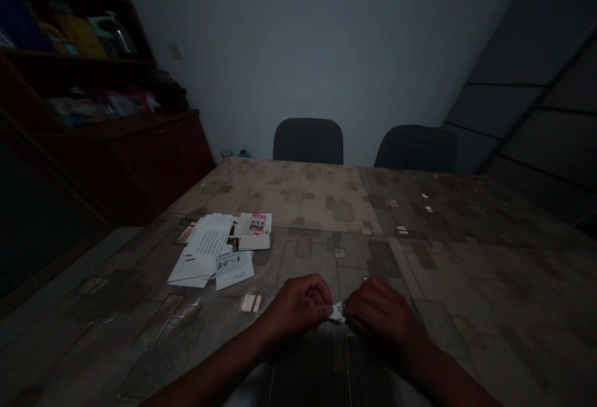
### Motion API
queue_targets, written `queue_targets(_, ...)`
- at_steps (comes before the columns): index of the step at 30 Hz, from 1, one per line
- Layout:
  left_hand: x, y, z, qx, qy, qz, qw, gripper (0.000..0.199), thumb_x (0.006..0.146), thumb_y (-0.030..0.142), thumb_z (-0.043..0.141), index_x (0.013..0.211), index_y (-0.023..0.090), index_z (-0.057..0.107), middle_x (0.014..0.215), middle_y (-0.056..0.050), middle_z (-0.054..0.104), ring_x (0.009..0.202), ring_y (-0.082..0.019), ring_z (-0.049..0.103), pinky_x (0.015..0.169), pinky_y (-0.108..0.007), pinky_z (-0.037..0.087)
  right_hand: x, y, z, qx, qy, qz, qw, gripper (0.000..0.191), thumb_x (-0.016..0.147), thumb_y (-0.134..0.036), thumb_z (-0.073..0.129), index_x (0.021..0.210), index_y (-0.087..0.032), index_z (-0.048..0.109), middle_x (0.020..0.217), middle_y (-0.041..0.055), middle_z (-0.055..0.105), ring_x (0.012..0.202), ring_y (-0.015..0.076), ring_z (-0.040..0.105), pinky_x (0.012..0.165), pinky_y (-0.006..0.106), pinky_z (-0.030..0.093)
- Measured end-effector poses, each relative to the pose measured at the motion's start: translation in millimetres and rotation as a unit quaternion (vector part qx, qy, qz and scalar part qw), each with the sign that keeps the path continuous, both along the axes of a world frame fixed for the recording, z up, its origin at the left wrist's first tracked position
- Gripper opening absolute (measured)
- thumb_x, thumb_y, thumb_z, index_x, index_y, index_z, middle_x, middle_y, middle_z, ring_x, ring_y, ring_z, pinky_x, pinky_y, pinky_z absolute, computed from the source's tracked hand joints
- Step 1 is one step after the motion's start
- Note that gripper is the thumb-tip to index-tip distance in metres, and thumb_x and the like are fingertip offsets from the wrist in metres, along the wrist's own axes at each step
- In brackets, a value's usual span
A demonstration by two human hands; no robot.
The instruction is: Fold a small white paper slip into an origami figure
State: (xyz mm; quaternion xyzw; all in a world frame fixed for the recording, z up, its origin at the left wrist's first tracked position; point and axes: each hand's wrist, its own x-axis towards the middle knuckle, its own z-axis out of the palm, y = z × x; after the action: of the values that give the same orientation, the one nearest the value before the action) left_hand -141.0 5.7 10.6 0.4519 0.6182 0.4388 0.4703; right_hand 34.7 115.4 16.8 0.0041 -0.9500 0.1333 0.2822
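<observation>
Between my hands, just above the near part of the table, is a small piece of white paper (337, 312) with dark marks on it. My left hand (305, 301) pinches its left end between thumb and fingers. The fingers of my right hand (380, 310) are closed on its right end, and they cover much of that side. To the left of my hands lies a loose pile of white papers and cards (208, 242), some printed and some with dark handwriting. One card (257, 225) in the pile has a red and coloured picture.
A patterned cloth covers the table (321, 196). Two dark chairs, a left one (308, 140) and a right one (417, 146), stand at the far edge before a pale wall. A dark red cabinet (163, 152) with loaded shelves is at the left. The room is dim.
</observation>
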Motion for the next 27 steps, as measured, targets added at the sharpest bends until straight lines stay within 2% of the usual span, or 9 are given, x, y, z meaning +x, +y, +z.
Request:
queue_targets(4,1.8,-5.0,-0.9,0.065,0.162,0.012,0.985,0.009,0.073,0.012,0.059,0.078,0.017,0.064,0.077,0.000,0.057,0.073,-0.015,0.053,0.065,-0.024,0.037,1.0,-3.1,-10.9,0.071,-0.032,-0.035,0.996,0.016,0.094,-0.011,0.049,0.086,-0.019,0.061,0.079,0.0032,0.067,0.073,0.0171,0.051,0.069,0.032,0.035)
queue_targets(7,3.3,-10.7,-1.1,0.080,0.295,-0.017,0.952,0.010,0.078,0.016,0.060,0.086,0.020,0.065,0.089,-0.001,0.060,0.080,-0.017,0.055,0.069,-0.025,0.038,1.7,-6.9,-18.8,0.086,-0.028,-0.061,0.994,0.021,0.093,-0.008,0.048,0.080,-0.018,0.060,0.071,0.0023,0.064,0.069,0.0171,0.048,0.066,0.031,0.032)
queue_targets(9,3.8,-13.7,-2.2,0.073,0.324,-0.032,0.943,0.012,0.079,0.021,0.066,0.091,0.020,0.064,0.092,-0.002,0.061,0.083,-0.018,0.057,0.070,-0.025,0.038,3.2,-8.8,-22.2,0.081,-0.030,-0.073,0.994,0.022,0.092,-0.008,0.048,0.077,-0.019,0.060,0.068,0.0018,0.062,0.067,0.0173,0.047,0.064,0.031,0.030)
queue_targets(12,3.2,-15.1,-4.9,0.081,0.347,-0.049,0.933,0.016,0.079,0.023,0.068,0.095,0.021,0.064,0.096,-0.002,0.062,0.087,-0.019,0.057,0.072,-0.026,0.039,6.2,-8.7,-21.3,0.035,-0.069,-0.065,0.995,0.018,0.092,-0.015,0.052,0.076,-0.019,0.060,0.069,0.0017,0.061,0.068,0.0174,0.049,0.065,0.031,0.032)
queue_targets(14,2.3,-14.3,-6.3,0.088,0.361,-0.068,0.926,0.014,0.082,0.019,0.065,0.095,0.021,0.064,0.097,-0.002,0.062,0.089,-0.018,0.058,0.073,-0.025,0.039,7.1,-6.6,-16.4,-0.028,-0.099,-0.055,0.993,0.014,0.091,-0.020,0.056,0.077,-0.020,0.061,0.071,0.0015,0.062,0.070,0.0173,0.052,0.069,0.031,0.035)
queue_targets(17,1.4,-13.9,-9.6,0.091,0.403,-0.105,0.904,0.008,0.084,0.015,0.060,0.088,0.020,0.066,0.095,-0.003,0.062,0.087,-0.019,0.057,0.070,-0.026,0.038,5.8,-3.0,-8.4,-0.135,-0.115,-0.085,0.980,0.013,0.090,-0.017,0.058,0.078,-0.019,0.060,0.074,0.0000,0.063,0.072,0.0160,0.055,0.074,0.031,0.037)
queue_targets(19,1.7,-16.4,-14.5,0.087,0.423,-0.101,0.896,0.009,0.087,0.018,0.056,0.085,0.020,0.065,0.089,-0.004,0.061,0.082,-0.019,0.056,0.067,-0.027,0.037,4.1,-2.3,-6.8,-0.159,-0.121,-0.102,0.974,0.013,0.091,-0.015,0.058,0.079,-0.019,0.061,0.075,0.0002,0.063,0.074,0.0164,0.055,0.075,0.032,0.038)
queue_targets(23,3.6,-26.2,-27.4,0.083,0.424,-0.058,0.900,0.013,0.094,0.026,0.050,0.091,0.022,0.062,0.078,-0.001,0.059,0.073,-0.018,0.053,0.067,-0.027,0.037,1.8,-4.6,-12.1,-0.090,-0.137,-0.055,0.985,0.011,0.092,-0.015,0.056,0.092,-0.021,0.066,0.081,0.0030,0.064,0.078,0.0193,0.054,0.076,0.035,0.037)
queue_targets(27,4.4,-31.9,-29.2,0.104,0.493,-0.082,0.860,0.013,0.096,0.022,0.047,0.097,0.023,0.060,0.082,-0.003,0.059,0.073,-0.018,0.053,0.067,-0.028,0.038,3.6,-5.7,-13.7,-0.017,-0.169,-0.040,0.985,0.016,0.088,-0.010,0.061,0.098,-0.021,0.066,0.084,0.0040,0.064,0.080,0.0201,0.053,0.077,0.036,0.037)
